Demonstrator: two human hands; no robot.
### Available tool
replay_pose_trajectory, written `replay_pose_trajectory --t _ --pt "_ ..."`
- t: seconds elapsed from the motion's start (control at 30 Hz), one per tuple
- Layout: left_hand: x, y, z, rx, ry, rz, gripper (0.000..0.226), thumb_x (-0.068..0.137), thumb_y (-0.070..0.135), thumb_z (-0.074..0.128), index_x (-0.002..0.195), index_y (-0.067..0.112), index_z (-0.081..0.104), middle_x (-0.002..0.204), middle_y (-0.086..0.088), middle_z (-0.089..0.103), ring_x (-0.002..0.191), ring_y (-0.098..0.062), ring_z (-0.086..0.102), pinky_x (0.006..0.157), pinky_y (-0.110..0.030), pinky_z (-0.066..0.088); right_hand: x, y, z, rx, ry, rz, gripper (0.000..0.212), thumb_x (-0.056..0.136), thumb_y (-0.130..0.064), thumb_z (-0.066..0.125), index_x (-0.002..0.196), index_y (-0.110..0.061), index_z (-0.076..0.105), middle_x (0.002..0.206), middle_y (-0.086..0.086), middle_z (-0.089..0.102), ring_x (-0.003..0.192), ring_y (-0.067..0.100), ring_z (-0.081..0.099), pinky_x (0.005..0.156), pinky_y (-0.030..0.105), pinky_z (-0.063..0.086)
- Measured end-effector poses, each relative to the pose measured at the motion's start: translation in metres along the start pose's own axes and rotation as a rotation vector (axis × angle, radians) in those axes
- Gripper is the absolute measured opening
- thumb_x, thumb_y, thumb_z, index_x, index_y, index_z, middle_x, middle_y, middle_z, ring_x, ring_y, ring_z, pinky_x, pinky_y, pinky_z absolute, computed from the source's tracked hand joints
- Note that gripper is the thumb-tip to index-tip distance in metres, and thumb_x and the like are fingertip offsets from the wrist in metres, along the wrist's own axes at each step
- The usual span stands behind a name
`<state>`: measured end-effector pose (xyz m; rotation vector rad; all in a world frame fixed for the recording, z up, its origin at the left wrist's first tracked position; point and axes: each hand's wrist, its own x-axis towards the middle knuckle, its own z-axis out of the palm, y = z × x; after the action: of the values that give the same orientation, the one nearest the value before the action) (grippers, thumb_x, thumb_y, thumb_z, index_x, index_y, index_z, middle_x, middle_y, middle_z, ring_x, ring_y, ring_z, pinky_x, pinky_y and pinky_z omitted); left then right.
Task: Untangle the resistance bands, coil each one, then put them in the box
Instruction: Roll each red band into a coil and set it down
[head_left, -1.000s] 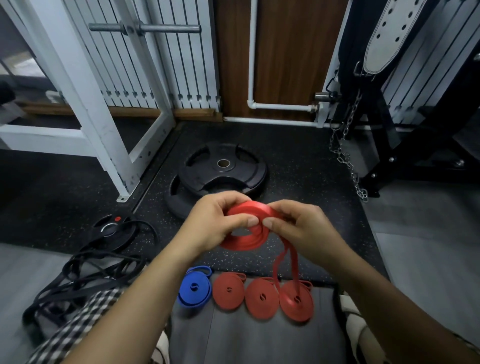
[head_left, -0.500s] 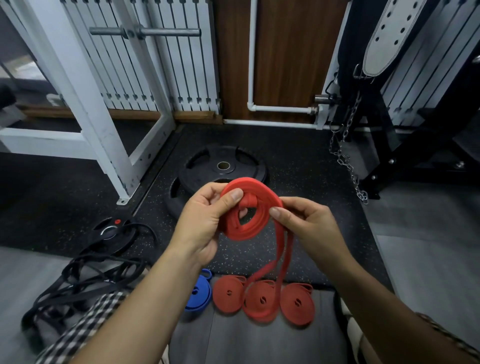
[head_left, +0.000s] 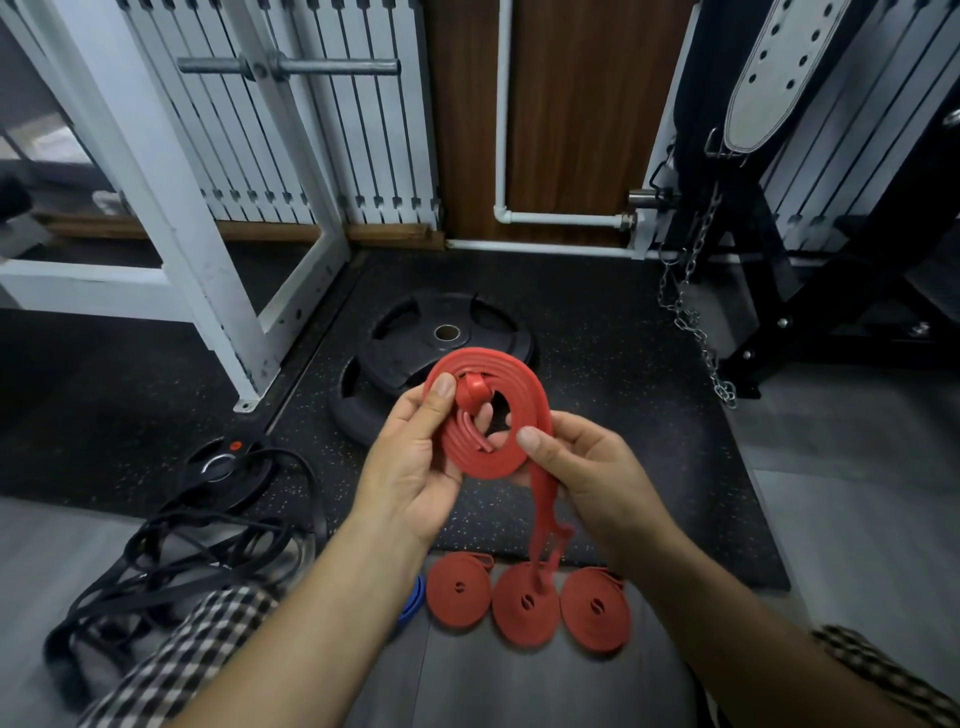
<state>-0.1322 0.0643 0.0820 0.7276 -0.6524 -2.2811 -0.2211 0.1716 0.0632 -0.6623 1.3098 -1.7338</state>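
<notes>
Red rubber filled the middle of your view: a flat red resistance band (head_left: 488, 410), wound most of the way into a loose coil, was held up between your two hands. Your left hand (head_left: 415, 467) gripped the coil's left edge, thumb pressed on the front face beside the folded inner end, fingers curled behind. Your right hand (head_left: 587, 467) pinched the coil's lower right edge, thumb on top, and the band's uncoiled tail hung down from just under that thumb, twisted and blurred near its end.

Below your hands, three finished red coils (head_left: 524, 603) lay flat in a row on a grey surface, touching or nearly touching one another; the hanging tail reached down over the middle one. Just left of that row, under your left forearm, a sliver of a blue coiled band (head_left: 413, 603) showed, mostly hidden by the arm.

Further left of your left hand, a tangle of black bands (head_left: 171, 551) sprawled across the floor, partly over a small black weight plate (head_left: 223, 462). Beyond your hands, a large black weight plate (head_left: 447, 332) sat stacked on another on the speckled black rubber mat (head_left: 623, 415). You could not see a box or any other container in the view.
</notes>
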Motion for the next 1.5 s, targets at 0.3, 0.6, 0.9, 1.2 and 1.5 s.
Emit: replay_pose_trajectory --t 0.3,0.6,0.9,1.2,1.5 --pt "0.007 0.01 -0.008 0.844 -0.108 0.272 0.035 0.078 0.015 0.067 0.111 0.018 0.054 0.105 0.003 0.063 0.092 -0.006 0.059 0.084 -0.02 0.046 0.003 -0.02 -0.026 -0.407 -0.041 0.048 0.009 0.08 -0.012 0.064 0.088 -0.011 0.069 0.083 0.006 0.074 0.078 0.017 0.07 0.071 0.026 0.056" --pt "0.001 0.006 -0.01 1.022 -0.297 0.201 0.008 0.077 0.005 0.069 0.076 0.012 0.064 0.065 -0.002 0.063 0.063 -0.012 0.056 0.06 -0.023 0.046 -0.001 -0.027 -0.026 -0.452 -0.119 0.068 0.009 0.08 -0.007 0.065 0.087 -0.013 0.068 0.073 0.0 0.073 0.07 0.007 0.068 0.066 0.015 0.053" --pt "0.0 0.0 0.002 0.467 -0.101 0.17 0.002 0.078 0.015 0.06 0.08 0.014 0.059 0.06 0.001 0.066 0.05 -0.005 0.057 0.055 -0.021 0.052 0.004 -0.019 -0.026 -0.354 0.032 -0.029 0.018 0.073 -0.035 0.061 0.078 -0.022 0.072 0.072 -0.004 0.072 0.07 0.006 0.064 0.07 0.018 0.051" --pt "0.001 -0.016 0.0 0.219 -0.025 -0.014 0.012 0.086 0.018 0.056 0.094 0.012 0.061 0.072 0.001 0.07 0.065 -0.007 0.067 0.061 -0.02 0.054 0.005 -0.01 -0.019 -0.144 0.093 -0.015 0.016 0.08 -0.02 0.059 0.084 -0.008 0.069 0.069 0.008 0.066 0.062 0.01 0.064 0.059 0.019 0.054" --pt "0.0 0.008 -0.002 1.079 -0.356 0.232 0.007 0.078 0.01 0.067 0.076 0.016 0.069 0.066 0.008 0.067 0.062 -0.002 0.059 0.06 -0.013 0.047 -0.002 -0.013 -0.026 -0.57 -0.141 0.026 0.008 0.085 -0.013 0.063 0.081 -0.018 0.068 0.056 -0.01 0.063 0.054 -0.003 0.054 0.053 0.01 0.042"
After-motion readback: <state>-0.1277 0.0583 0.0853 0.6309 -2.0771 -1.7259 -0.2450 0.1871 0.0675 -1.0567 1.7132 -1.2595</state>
